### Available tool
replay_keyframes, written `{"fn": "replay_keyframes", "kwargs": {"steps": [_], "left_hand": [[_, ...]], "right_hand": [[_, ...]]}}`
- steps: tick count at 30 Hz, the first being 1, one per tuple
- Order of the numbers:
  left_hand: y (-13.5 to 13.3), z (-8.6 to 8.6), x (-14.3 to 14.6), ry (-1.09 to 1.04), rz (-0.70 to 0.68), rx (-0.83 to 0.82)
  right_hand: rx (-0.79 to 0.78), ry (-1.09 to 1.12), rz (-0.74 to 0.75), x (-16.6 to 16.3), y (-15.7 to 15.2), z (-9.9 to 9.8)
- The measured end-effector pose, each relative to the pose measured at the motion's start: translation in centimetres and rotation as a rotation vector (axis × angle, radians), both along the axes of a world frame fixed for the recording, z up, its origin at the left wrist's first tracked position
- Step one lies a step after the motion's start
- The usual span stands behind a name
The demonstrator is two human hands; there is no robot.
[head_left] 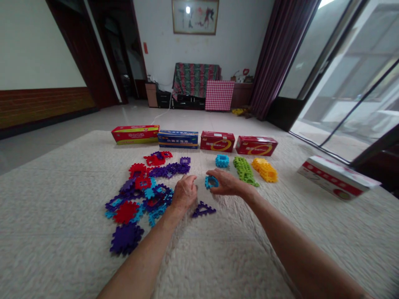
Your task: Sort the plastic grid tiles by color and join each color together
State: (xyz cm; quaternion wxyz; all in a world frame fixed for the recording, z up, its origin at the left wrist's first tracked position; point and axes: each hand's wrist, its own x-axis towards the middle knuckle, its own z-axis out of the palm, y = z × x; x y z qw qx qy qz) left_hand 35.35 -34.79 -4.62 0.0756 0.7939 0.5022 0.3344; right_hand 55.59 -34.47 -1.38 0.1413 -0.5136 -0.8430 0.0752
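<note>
My right hand pinches a light-blue, toothed, open-centred plastic piece, nearer me than the light-blue toothed plastic stack. My left hand curls half-closed beside red, purple and blue toothed plastic pieces; whether it holds anything, I cannot tell.

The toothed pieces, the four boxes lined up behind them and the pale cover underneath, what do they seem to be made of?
Toothed pieces: likely plastic, fairly smooth; solid colours, crisp moulded-looking teeth. Boxes: probably printed cardboard; flat panels, straight edges, bold lettering. Cover: seemingly matte, quilted fabric; puckered surface, exact fibre unclear.
</note>
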Motion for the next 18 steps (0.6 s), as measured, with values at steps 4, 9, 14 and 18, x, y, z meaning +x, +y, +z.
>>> {"fn": "replay_keyframes", "kwargs": {"steps": [4,9,14,18], "left_hand": [[-0.1,-0.3,0.1,0.035,0.006,-0.005],[-0.1,-0.3,0.2,0.050,0.022,-0.013],[-0.1,-0.4,0.1,0.039,0.020,-0.020],[0.0,-0.6,0.1,0.035,0.012,-0.029]], "right_hand": [[-0.005,0.064,-0.113,0.6,0.3,0.2],[-0.034,-0.054,-0.151,0.2,0.8,0.9],[-0.065,-0.162,-0.216,-1.0,1.4,1.4],[-0.031,-0.169,-0.248,-1.4,1.6,1.2]]}}
